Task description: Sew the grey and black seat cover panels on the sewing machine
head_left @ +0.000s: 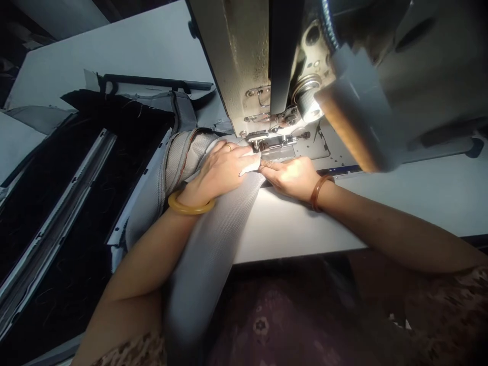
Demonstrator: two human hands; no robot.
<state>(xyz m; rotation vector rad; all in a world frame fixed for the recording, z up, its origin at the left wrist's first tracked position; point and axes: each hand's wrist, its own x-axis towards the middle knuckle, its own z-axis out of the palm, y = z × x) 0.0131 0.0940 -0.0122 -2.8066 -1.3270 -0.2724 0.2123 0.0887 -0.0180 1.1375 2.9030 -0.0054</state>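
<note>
A long strip of grey mesh fabric (213,239) runs from my lap up across the white table to the presser foot (256,140) of an industrial sewing machine (244,56). My left hand (221,170) lies on top of the fabric just left of the foot, fingers bent and pressing a white piece against it. My right hand (292,175) rests at the fabric's right edge beside the needle plate (305,150), fingers together and pinching the edge. A yellow bangle sits on my left wrist, a brown one on my right.
The machine head fills the upper right, with its lamp (310,109) glaring on the plate. Black fabric with light strips (68,178) lies in a heap at the left. The white table (305,223) runs under both arms.
</note>
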